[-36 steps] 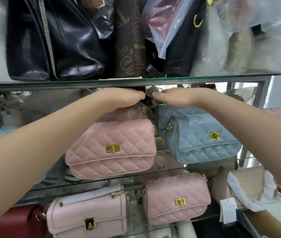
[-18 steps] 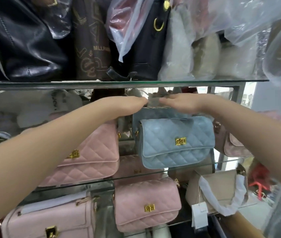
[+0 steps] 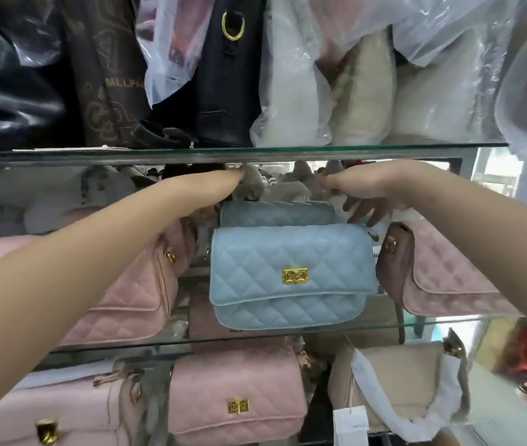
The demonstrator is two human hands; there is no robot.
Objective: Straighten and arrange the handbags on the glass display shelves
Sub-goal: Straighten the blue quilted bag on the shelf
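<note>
Rear blue bag (image 3: 276,214) sits just behind front blue bag (image 3: 287,275), long axis left-right; right hand (image 3: 361,188) is nearer, behind its right end, fingers spread and seemingly empty; left hand (image 3: 220,188) is behind its left end, fingers hidden, so I can't tell its grip.

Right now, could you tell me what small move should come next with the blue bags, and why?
Probably bring the left hand and right hand down onto the rear blue bag and nudge it right, since it sits left of centre behind the front blue bag and both hands are near its top corners.
</note>
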